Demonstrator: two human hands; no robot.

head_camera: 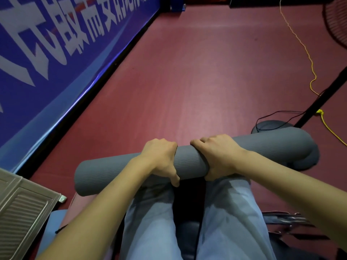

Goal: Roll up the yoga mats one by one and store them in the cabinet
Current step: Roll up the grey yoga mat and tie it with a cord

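A grey yoga mat [189, 162], fully rolled into a thick tube, lies crosswise over my knees, its left end low and its right end higher. My left hand [161, 158] grips the roll near its middle, fingers curled over the far side and thumb on the near side. Just to the right, my right hand [216, 154] grips the roll the same way. A short stretch of mat shows between the two hands. My legs in light blue trousers are below the roll.
Red floor [197, 72] stretches ahead. A blue banner [56, 53] with white lettering lines the left side. A grey louvred cabinet panel [22, 212] sits at the lower left. On the right are a round stand base [270, 126], a black pole [323, 98], a yellow cable [308, 57] and a fan [338, 21].
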